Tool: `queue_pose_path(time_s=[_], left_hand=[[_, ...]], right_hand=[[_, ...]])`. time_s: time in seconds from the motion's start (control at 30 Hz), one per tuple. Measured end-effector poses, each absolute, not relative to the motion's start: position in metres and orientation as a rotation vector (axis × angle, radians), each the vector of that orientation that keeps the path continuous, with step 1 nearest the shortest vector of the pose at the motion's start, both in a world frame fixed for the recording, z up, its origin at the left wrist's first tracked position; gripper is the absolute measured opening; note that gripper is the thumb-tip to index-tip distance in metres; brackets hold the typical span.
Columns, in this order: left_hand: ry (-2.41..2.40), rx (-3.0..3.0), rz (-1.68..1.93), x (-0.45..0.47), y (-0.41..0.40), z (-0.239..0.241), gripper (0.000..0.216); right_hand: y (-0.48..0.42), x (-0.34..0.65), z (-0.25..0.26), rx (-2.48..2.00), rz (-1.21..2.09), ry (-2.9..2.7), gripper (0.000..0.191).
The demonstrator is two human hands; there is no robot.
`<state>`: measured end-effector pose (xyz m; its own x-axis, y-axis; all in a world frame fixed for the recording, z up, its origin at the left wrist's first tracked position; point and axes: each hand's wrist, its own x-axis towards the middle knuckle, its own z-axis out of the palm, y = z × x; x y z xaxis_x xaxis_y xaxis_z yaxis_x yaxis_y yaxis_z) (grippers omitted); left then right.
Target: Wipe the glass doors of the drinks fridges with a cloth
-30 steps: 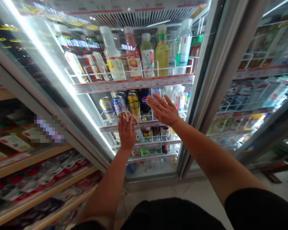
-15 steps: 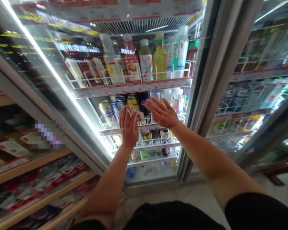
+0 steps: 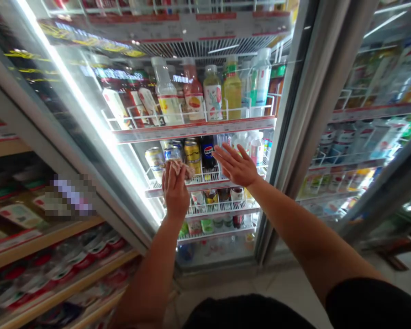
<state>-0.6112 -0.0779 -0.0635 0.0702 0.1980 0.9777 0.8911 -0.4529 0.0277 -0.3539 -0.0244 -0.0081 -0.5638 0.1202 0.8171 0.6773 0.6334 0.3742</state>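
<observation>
My left hand (image 3: 174, 189) presses a crumpled pinkish cloth (image 3: 180, 167) against the glass door (image 3: 205, 151) of a drinks fridge, at the level of the can shelf. Its fingers lie over the cloth. My right hand (image 3: 236, 165) is flat on the same glass a little to the right, fingers spread, holding nothing. Behind the glass stand cans (image 3: 192, 154), among them a dark cola bottle (image 3: 208, 153), and on the shelf above a row of juice bottles (image 3: 212, 93).
An open fridge door (image 3: 71, 114) with a bright light strip slants away at the left. Wooden shelves (image 3: 55, 228) of packaged drinks stand at the far left. A second glass-door fridge (image 3: 370, 128) is at the right. Tiled floor (image 3: 260, 283) lies below.
My left hand with the cloth slid up the glass, then back down and slightly left. My right hand stayed flat on the glass. The view shifted down a little.
</observation>
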Motion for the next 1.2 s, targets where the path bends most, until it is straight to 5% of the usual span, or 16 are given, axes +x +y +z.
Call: queue_pose_path(time_s=[0.17,0.4,0.63,1.2], left_hand=[[-1.057,-1.783,-1.421,-0.630,-0.082,-0.091,0.045],[-1.251,-1.620,-1.535,-0.668,-0.077,-0.066,0.046],[-1.249,-1.591,-1.505,-0.684,-0.084,-0.110,0.042],[-1.373,-1.389,-1.624,-0.691,-0.076,-0.071,0.058]], right_hand=[[-0.024,-0.354,-0.008,-0.627,-0.890,-2.059,0.079],[-0.024,-0.355,-0.009,-0.619,-0.918,-2.027,0.079],[-0.024,-0.354,-0.008,-0.626,-0.948,-2.038,0.078],[-0.026,-0.355,-0.006,-0.582,-1.032,-1.977,0.077]])
